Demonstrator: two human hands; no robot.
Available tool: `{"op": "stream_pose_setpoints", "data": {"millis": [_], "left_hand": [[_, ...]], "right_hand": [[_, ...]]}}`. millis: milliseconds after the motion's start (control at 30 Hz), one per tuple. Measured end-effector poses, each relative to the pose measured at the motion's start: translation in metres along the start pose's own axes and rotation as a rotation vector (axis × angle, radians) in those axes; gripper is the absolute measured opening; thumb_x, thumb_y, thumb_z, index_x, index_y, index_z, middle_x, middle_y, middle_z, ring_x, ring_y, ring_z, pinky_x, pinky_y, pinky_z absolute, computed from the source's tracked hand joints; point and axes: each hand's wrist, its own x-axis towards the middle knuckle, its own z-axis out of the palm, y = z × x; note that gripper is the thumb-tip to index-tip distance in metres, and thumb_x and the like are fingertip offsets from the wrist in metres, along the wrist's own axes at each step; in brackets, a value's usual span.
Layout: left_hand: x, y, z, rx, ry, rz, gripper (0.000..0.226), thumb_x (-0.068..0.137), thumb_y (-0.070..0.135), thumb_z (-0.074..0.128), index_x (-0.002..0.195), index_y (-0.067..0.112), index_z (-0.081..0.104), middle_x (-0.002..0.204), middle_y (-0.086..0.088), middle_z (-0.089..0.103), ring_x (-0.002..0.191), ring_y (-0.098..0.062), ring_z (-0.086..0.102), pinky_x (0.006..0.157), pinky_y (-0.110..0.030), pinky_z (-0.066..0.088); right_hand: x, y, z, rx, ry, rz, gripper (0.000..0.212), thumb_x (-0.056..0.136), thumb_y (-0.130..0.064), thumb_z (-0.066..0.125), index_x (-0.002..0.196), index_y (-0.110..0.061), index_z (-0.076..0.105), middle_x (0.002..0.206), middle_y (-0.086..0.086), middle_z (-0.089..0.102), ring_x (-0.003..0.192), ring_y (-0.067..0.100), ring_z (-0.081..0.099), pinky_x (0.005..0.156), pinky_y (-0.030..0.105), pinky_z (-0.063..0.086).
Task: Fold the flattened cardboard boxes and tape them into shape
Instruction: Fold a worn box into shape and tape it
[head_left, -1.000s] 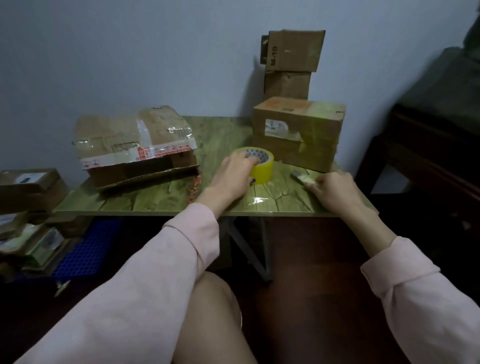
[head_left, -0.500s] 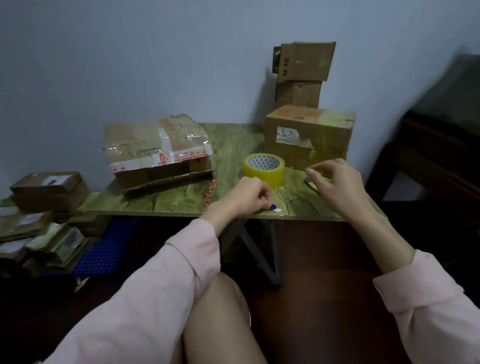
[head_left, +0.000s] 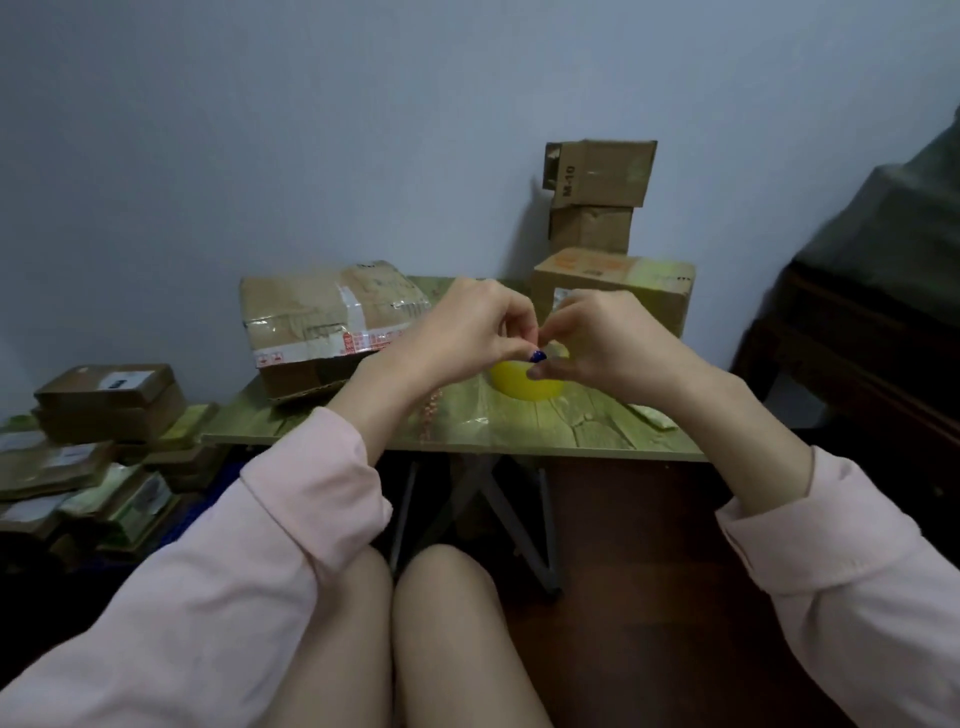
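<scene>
My left hand and my right hand are raised above the green table, fingertips meeting over its middle. Both pinch a tiny clear scrap of tape between them, which is barely visible. Right behind my fingers stands the yellow tape roll, half hidden. A worn, taped cardboard box lies at the table's left. A closed brown box sits at the back right, partly behind my right hand.
Two small boxes are stacked on the brown box against the wall. A small cutter lies near the table's right front edge. Flattened and closed boxes are piled on the floor to the left. Dark furniture stands at the right.
My left hand left the tape roll, pinched something at the table's front edge and rose. My right hand left the cutter and came up to meet it. The camera tilted down.
</scene>
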Motion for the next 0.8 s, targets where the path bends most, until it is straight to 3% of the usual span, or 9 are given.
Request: {"op": "stream_pose_setpoints", "data": {"millis": [100, 233, 300, 400, 467, 533, 633, 700, 800], "left_hand": [[-0.007, -0.006, -0.014, -0.005, 0.048, -0.022, 0.011, 0.077, 0.019, 0.076, 0.082, 0.011, 0.070, 0.060, 0.013, 0.052, 0.054, 0.002, 0.045, 0.055, -0.005, 0.033], [-0.016, -0.033, -0.027, -0.265, 0.070, -0.216, 0.044, 0.071, 0.031, 0.080, 0.104, 0.015, 0.055, 0.075, 0.006, 0.066, 0.062, 0.001, 0.054, 0.060, -0.017, 0.040], [-0.021, -0.060, -0.028, -0.311, 0.120, -0.290, 0.047, 0.073, 0.033, 0.077, 0.108, 0.017, 0.051, 0.081, 0.008, 0.064, 0.069, -0.003, 0.056, 0.063, -0.015, 0.044], [-0.025, -0.108, -0.016, 0.153, 0.222, -0.249, 0.057, 0.073, 0.041, 0.075, 0.117, 0.014, 0.049, 0.102, 0.002, 0.060, 0.094, -0.016, 0.057, 0.084, -0.029, 0.048], [-0.024, -0.133, 0.001, 0.510, 0.069, -0.233, 0.078, 0.072, 0.053, 0.071, 0.132, 0.016, 0.040, 0.132, -0.007, 0.049, 0.123, -0.025, 0.045, 0.104, -0.040, 0.036], [-0.022, -0.152, 0.016, 0.707, -0.107, -0.207, 0.085, 0.071, 0.060, 0.068, 0.137, 0.020, 0.034, 0.149, -0.013, 0.029, 0.139, -0.029, 0.026, 0.114, -0.051, 0.020], [-0.023, -0.174, 0.026, 0.785, -0.134, -0.118, 0.065, 0.060, 0.048, 0.081, 0.113, 0.018, 0.059, 0.147, -0.021, 0.035, 0.137, -0.037, 0.031, 0.109, -0.062, 0.023], [-0.024, -0.184, 0.023, 0.748, -0.090, -0.091, 0.041, 0.056, 0.034, 0.086, 0.088, 0.016, 0.069, 0.140, -0.022, 0.045, 0.130, -0.039, 0.042, 0.104, -0.058, 0.033], [-0.022, -0.191, 0.012, 0.725, -0.078, -0.061, 0.027, 0.058, 0.027, 0.086, 0.077, 0.016, 0.071, 0.136, -0.020, 0.050, 0.123, -0.037, 0.050, 0.098, -0.050, 0.040]], "right_hand": [[0.011, -0.019, -0.010, 0.047, -0.005, -0.019, 0.025, 0.072, -0.030, 0.080, 0.089, -0.013, 0.075, 0.074, 0.001, 0.065, 0.074, 0.019, 0.062, 0.065, 0.029, 0.045], [0.029, -0.034, -0.016, 0.062, -0.051, -0.041, 0.017, 0.069, -0.023, 0.083, 0.083, -0.017, 0.076, 0.064, -0.008, 0.062, 0.059, -0.001, 0.056, 0.053, 0.007, 0.039], [0.042, -0.027, -0.013, 0.059, 0.004, -0.004, 0.011, 0.070, -0.020, 0.082, 0.079, -0.017, 0.076, 0.062, -0.010, 0.060, 0.057, -0.002, 0.053, 0.051, 0.002, 0.037], [0.066, -0.004, -0.001, 0.196, 0.154, 0.088, 0.008, 0.074, -0.025, 0.079, 0.074, -0.026, 0.071, 0.066, -0.007, 0.063, 0.063, 0.005, 0.059, 0.051, 0.008, 0.041], [0.089, 0.011, 0.011, 0.354, 0.212, 0.170, 0.008, 0.077, -0.032, 0.075, 0.081, -0.025, 0.073, 0.071, -0.007, 0.067, 0.066, -0.001, 0.061, 0.053, 0.012, 0.045], [0.116, 0.023, 0.025, 0.532, 0.243, 0.274, 0.019, 0.078, -0.038, 0.074, 0.089, -0.023, 0.076, 0.079, -0.006, 0.071, 0.074, -0.001, 0.064, 0.063, 0.016, 0.051], [0.149, 0.035, 0.041, 0.653, 0.298, 0.402, 0.026, 0.079, -0.040, 0.072, 0.096, -0.022, 0.075, 0.092, -0.005, 0.072, 0.086, 0.007, 0.064, 0.071, 0.027, 0.052], [0.163, 0.037, 0.046, 0.678, 0.304, 0.434, 0.028, 0.080, -0.040, 0.071, 0.100, -0.020, 0.074, 0.098, -0.005, 0.070, 0.091, 0.006, 0.062, 0.078, 0.029, 0.052], [0.175, 0.034, 0.050, 0.753, 0.294, 0.448, 0.034, 0.086, -0.035, 0.067, 0.114, -0.016, 0.069, 0.101, -0.006, 0.067, 0.095, 0.005, 0.059, 0.091, 0.032, 0.051]]}}
